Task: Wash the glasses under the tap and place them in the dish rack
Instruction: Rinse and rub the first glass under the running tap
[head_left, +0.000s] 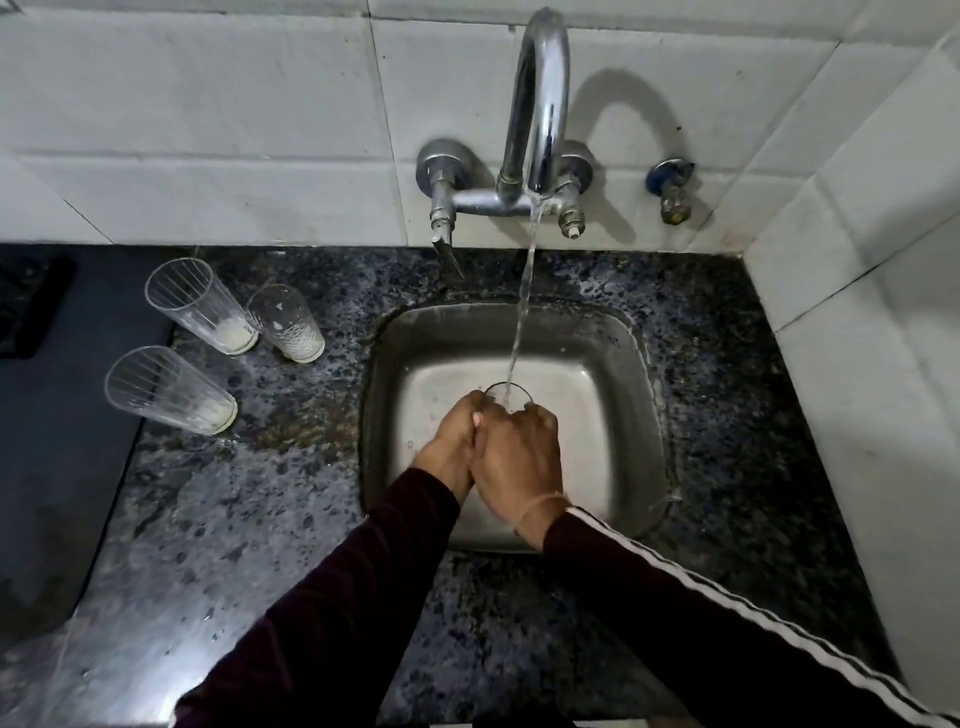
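Note:
Over the steel sink (613, 332) my left hand (453, 441) and my right hand (517, 457) are wrapped together around a clear glass (511, 391); only its rim shows above my fingers. Water streams from the chrome tap (540, 104) straight into that glass. Three more ribbed glasses stand upright on the counter to the left of the sink, each with milky white residue at the bottom: one at the back (200, 306), one beside it (285, 322), one nearer me (166, 389). No dish rack is in view.
The dark speckled granite counter (260, 519) surrounds the sink. A dark mat or tray (57, 415) lies at the far left. White tiled walls (208, 130) close the back and right side. A small blue-handled valve (672, 189) sticks out of the wall right of the tap.

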